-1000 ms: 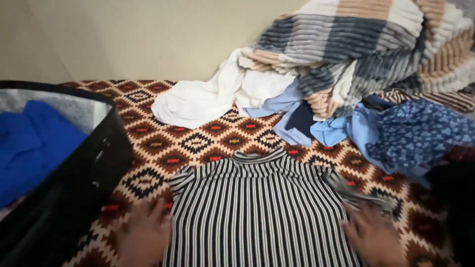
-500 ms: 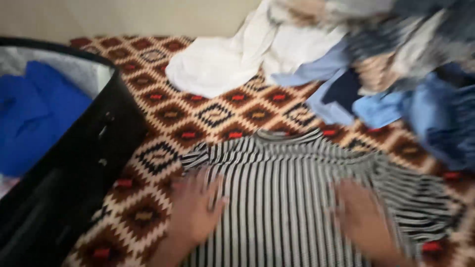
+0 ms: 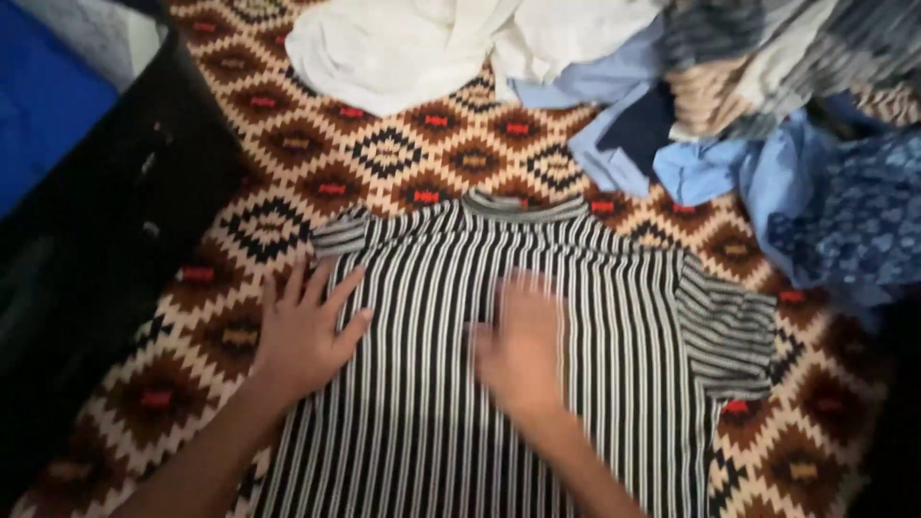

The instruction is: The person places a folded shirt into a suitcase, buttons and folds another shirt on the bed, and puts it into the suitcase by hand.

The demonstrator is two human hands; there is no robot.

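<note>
A black-and-white striped shirt (image 3: 614, 288) lies spread flat, collar away from me, on a patterned bedcover (image 3: 393, 158). My left hand (image 3: 305, 331) rests palm down with fingers spread on the shirt's left edge, below its left sleeve. My right hand (image 3: 521, 347) lies flat on the middle of the shirt's chest, blurred by motion. Neither hand grips anything.
An open black suitcase (image 3: 106, 201) with blue cloth (image 3: 43, 105) inside stands to the left. At the back lie a white garment (image 3: 403, 48), light blue clothes (image 3: 710, 163), a blue patterned cloth (image 3: 859, 225) and a checked blanket (image 3: 767, 58).
The view has tilted down and nearer. My right hand has slid left from the shirt's right side to its middle. My left hand stays at the left edge, pressing flat.
</note>
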